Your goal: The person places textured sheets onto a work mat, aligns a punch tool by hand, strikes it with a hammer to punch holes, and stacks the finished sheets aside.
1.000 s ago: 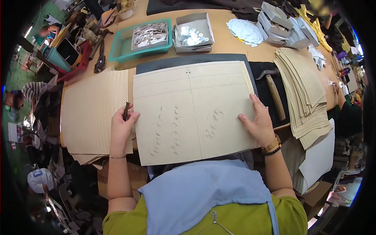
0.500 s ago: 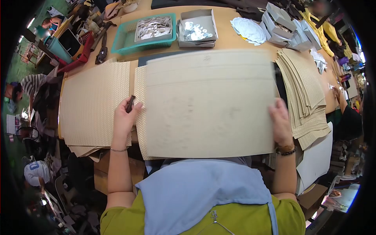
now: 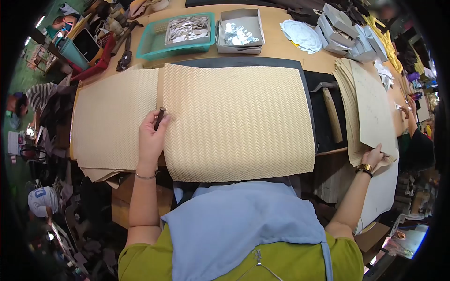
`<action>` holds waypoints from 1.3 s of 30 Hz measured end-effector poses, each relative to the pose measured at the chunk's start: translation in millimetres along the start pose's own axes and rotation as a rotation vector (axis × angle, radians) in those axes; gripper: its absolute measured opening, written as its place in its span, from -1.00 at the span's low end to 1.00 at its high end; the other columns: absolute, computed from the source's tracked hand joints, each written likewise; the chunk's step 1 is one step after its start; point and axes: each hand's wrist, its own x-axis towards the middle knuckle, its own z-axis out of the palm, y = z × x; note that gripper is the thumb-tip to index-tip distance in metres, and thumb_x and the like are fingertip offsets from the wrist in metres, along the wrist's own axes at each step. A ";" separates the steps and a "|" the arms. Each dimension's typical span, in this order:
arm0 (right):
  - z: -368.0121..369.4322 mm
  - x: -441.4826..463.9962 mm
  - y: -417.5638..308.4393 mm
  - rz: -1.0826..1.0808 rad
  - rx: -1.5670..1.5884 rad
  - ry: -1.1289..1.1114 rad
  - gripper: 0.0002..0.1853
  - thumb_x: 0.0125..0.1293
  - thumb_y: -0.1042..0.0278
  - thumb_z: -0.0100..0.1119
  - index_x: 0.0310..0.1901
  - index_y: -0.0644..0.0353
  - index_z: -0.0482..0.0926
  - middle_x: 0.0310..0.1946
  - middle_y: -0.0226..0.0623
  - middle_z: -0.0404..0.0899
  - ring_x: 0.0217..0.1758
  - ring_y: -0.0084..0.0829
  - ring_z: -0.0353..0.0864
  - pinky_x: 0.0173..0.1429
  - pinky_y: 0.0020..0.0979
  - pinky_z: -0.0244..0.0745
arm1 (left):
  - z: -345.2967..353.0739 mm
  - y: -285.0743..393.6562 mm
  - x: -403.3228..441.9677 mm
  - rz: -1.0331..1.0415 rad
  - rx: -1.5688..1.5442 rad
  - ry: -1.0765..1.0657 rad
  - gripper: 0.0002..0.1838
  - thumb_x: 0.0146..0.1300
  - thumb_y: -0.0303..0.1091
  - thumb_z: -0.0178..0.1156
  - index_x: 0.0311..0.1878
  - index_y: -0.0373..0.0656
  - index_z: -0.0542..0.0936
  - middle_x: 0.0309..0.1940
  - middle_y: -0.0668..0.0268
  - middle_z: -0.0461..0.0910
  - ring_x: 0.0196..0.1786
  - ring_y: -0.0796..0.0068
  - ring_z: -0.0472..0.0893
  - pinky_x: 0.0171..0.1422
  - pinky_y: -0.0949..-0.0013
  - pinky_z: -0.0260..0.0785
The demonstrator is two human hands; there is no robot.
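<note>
A short dark rod with a wider top (image 3: 160, 118), which looks like a hand punch, is gripped in my left hand (image 3: 152, 132). That hand rests at the left edge of a woven-patterned beige sheet (image 3: 239, 122), which lies over a dark board (image 3: 276, 62). Off to the right, my right hand (image 3: 372, 157) pinches the lower edge of a plain-backed sheet (image 3: 375, 107). This sheet lies over the right-hand stack of woven-patterned sheets (image 3: 345, 100). Between the middle sheet and that stack lies a hammer (image 3: 333, 114) with a wooden handle, on a black surface.
Another stack of patterned sheets (image 3: 115, 122) lies at left. Along the back are a green basket (image 3: 152, 44) holding a box of small pieces, a grey box (image 3: 240, 49) of shiny discs, white round pieces (image 3: 302, 36) and white boxes (image 3: 337, 23). Other people work nearby.
The plain-backed sheet has moved from the middle onto the right stack with my right hand. The patterned sheet beneath and the hammer are now uncovered. My left hand still holds the dark rod.
</note>
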 end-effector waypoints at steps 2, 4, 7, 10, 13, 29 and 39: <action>-8.8 3.7 14.0 0.233 0.170 -0.065 -0.59 0.37 0.31 0.09 0.18 0.19 0.26 0.10 -0.19 0.43 0.12 -0.23 0.42 0.11 -0.17 0.41 | -2.9 -0.4 -0.5 0.008 -0.019 0.005 -0.89 0.33 -0.44 0.16 -0.15 -0.26 0.53 -0.39 0.54 0.51 -0.34 0.81 0.40 -0.22 0.66 0.27; -7.5 -2.0 14.5 0.241 0.080 -0.112 -0.53 0.32 0.25 0.19 0.18 0.14 0.25 0.09 -0.24 0.44 0.12 -0.24 0.42 0.10 -0.17 0.39 | -7.2 7.1 -1.0 0.028 -0.007 0.009 -0.91 0.34 -0.45 0.14 -0.15 -0.25 0.51 -0.38 0.53 0.50 -0.32 0.81 0.40 -0.21 0.65 0.27; -11.8 8.1 19.4 0.324 0.158 -0.215 -0.50 0.31 0.22 0.22 0.19 0.19 0.30 0.09 -0.25 0.45 0.11 -0.31 0.42 0.11 -0.22 0.39 | -38.1 36.0 1.7 0.097 0.043 0.074 -0.88 0.35 -0.47 0.12 -0.08 -0.25 0.51 -0.31 0.49 0.53 -0.25 0.78 0.43 -0.14 0.63 0.29; -15.9 15.0 21.2 0.392 0.179 -0.297 -0.53 0.32 0.22 0.21 0.16 0.25 0.37 0.07 -0.26 0.48 0.08 -0.38 0.45 0.11 -0.31 0.40 | -100.4 79.4 14.9 0.159 0.178 0.169 -0.76 0.36 -0.49 0.09 0.06 -0.27 0.51 -0.15 0.40 0.59 -0.11 0.71 0.49 0.02 0.58 0.33; -15.7 19.1 22.8 0.385 0.158 -0.255 -0.62 0.33 0.28 0.19 0.11 0.24 0.41 -0.04 -0.29 0.54 -0.05 -0.43 0.51 -0.03 -0.42 0.46 | -211.2 96.2 39.2 0.122 0.377 0.197 -0.71 0.36 -0.41 0.10 0.11 -0.29 0.50 -0.09 0.37 0.60 -0.09 0.65 0.52 0.05 0.53 0.34; -294.4 119.6 -87.2 -0.433 -1.060 -0.029 -0.50 0.43 0.26 -0.18 0.29 0.43 0.27 0.26 -0.05 0.35 0.27 -0.19 0.38 0.40 -0.27 0.20 | -376.7 -31.4 68.9 -0.157 1.250 0.489 -0.48 0.37 -0.09 -0.04 0.26 -0.22 0.40 0.18 -0.03 0.46 0.23 0.00 0.44 0.28 0.17 0.27; -475.9 56.7 -30.4 0.253 -0.891 0.376 -0.67 0.22 0.07 0.13 -0.47 0.20 0.53 -0.52 -0.33 0.42 -0.43 -0.45 0.34 -0.35 -0.28 0.27 | -210.2 15.1 87.2 0.108 1.030 0.339 -0.44 0.28 -0.05 0.18 0.13 -0.36 0.48 0.04 0.00 0.57 0.13 0.15 0.55 0.19 0.24 0.34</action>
